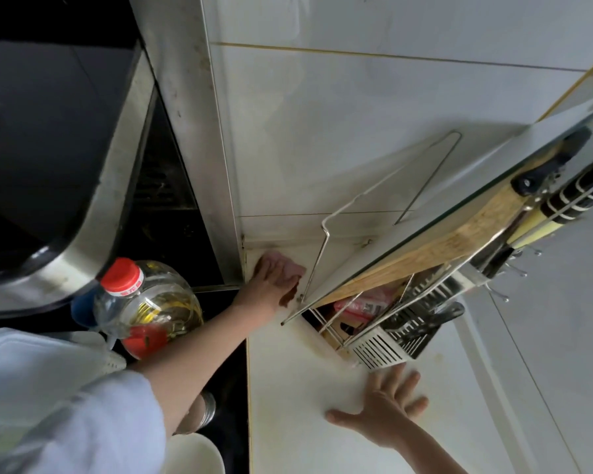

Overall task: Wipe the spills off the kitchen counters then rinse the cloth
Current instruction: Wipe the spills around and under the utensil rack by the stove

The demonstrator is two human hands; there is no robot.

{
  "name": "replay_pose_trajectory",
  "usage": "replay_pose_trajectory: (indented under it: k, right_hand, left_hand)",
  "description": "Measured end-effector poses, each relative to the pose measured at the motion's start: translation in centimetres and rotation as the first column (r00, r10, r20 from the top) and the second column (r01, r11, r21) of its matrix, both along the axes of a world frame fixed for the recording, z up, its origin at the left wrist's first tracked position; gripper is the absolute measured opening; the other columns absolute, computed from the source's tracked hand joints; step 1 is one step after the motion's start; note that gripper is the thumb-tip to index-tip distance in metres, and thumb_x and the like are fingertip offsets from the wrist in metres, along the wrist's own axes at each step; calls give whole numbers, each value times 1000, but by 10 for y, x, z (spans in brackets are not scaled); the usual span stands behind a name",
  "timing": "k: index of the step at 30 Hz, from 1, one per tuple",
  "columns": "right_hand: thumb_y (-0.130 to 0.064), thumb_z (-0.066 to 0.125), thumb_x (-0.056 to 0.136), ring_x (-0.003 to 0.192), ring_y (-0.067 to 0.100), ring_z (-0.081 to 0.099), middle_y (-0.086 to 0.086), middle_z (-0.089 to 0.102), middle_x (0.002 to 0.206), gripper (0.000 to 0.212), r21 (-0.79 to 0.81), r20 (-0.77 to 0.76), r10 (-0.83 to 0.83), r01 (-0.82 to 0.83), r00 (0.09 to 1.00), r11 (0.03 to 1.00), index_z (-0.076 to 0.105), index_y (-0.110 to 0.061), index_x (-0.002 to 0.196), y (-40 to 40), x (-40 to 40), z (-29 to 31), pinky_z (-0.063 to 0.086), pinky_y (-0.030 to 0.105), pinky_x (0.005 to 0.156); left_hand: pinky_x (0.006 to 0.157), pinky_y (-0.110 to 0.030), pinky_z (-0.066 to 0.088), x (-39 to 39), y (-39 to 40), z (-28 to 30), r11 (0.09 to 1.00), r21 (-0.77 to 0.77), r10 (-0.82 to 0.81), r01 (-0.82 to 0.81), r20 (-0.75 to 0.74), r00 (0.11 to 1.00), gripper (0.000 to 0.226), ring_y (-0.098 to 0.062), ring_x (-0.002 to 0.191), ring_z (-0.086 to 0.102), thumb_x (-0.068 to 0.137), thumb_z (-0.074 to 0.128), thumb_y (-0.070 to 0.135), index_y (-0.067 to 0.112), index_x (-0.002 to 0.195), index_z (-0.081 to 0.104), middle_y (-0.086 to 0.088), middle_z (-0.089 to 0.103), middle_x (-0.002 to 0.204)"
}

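My left hand (271,280) reaches to the far corner of the white counter (288,388) and presses a pink cloth (288,265) flat against it, right by the wall and the steel panel. Fingers lie over the cloth, which sticks out past them toward the wall. My right hand (387,408) rests palm down on the near part of the counter with its fingers spread, holding nothing. It lies just in front of the metal rack.
A wire dish rack (391,323) with a wooden cutting board (459,237), knives (562,200) and a utensil basket stands on the counter at right. An oil bottle with a red cap (144,302) and a white bowl (192,453) sit by the black hob at left, under the range hood (59,165).
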State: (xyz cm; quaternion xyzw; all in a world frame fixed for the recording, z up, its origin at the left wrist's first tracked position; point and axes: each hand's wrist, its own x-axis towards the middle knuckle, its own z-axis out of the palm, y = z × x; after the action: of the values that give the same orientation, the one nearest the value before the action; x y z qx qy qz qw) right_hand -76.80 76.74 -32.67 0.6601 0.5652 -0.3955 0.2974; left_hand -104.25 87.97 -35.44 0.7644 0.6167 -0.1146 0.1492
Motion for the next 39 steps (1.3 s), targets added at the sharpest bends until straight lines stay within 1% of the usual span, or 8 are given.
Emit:
replay_pose_trajectory:
  k: [6,11,18,24,29,32,34,39]
  right_hand:
    - [-93,60,49,118,49,-55,24,-60,130,158,0,16,-5,5,1000,1000,-31,-7,146,0,1,-2,-22,74,102]
    - [-94,60,47,118,48,-55,22,-62,130,158,3,17,-8,8,1000,1000,-30,-11,147,0,2,-3,-25,71,99]
    - [-93,62,47,119,47,-55,15,-65,128,159,44,-24,-18,19,1000,999,-39,-18,144,-4,1,0,-24,73,100]
    - [-89,67,51,119,46,-55,14,-65,129,156,74,-74,-37,43,997,996,-48,-25,136,-6,1,8,-28,70,97]
    - [-90,66,51,121,49,-52,17,-62,131,156,87,-79,-48,54,996,995,-51,-26,133,-6,1,14,-25,71,98]
    - [-91,65,49,125,51,-49,19,-61,133,157,96,-88,-54,62,995,993,-50,-25,135,-10,0,15,-21,74,101]
    - [-93,63,47,128,53,-45,21,-58,136,158,108,-82,-52,61,995,992,-48,-24,136,-11,-1,15,-17,74,102]
    - [-94,62,45,128,53,-45,21,-57,137,158,126,-100,-60,72,993,989,-49,-26,135,-12,1,14,-18,74,101]
  left_hand:
    - [123,-49,11,29,39,6,971,201,-187,129,306,933,60,-30,151,17,99,51,20,23,156,29,-7,24,163]
    - [111,-35,36,23,37,4,980,188,-89,58,158,983,73,-29,147,21,96,56,37,35,156,15,2,19,162]
    - [90,-48,52,15,1,16,977,-18,209,-211,-93,973,58,-53,142,20,105,34,18,32,158,12,-25,13,159]
    - [92,-44,53,32,-55,27,976,-109,183,-190,-70,981,60,-43,137,36,102,44,18,14,155,18,-27,16,156]
    - [107,-56,41,67,-133,23,981,-195,-10,-16,-133,991,63,-60,142,9,105,35,17,18,159,4,-32,-4,160]
    - [98,-42,52,58,-154,39,982,-175,96,-69,149,984,63,-38,139,38,99,50,14,29,154,23,-14,23,159]
    - [80,-27,55,41,-148,48,976,-31,215,-215,285,934,48,-21,114,61,95,57,12,22,140,41,-6,51,138]
    - [80,-35,55,25,-121,48,896,75,417,-437,193,888,29,-27,102,63,95,57,16,9,123,50,-11,56,117]
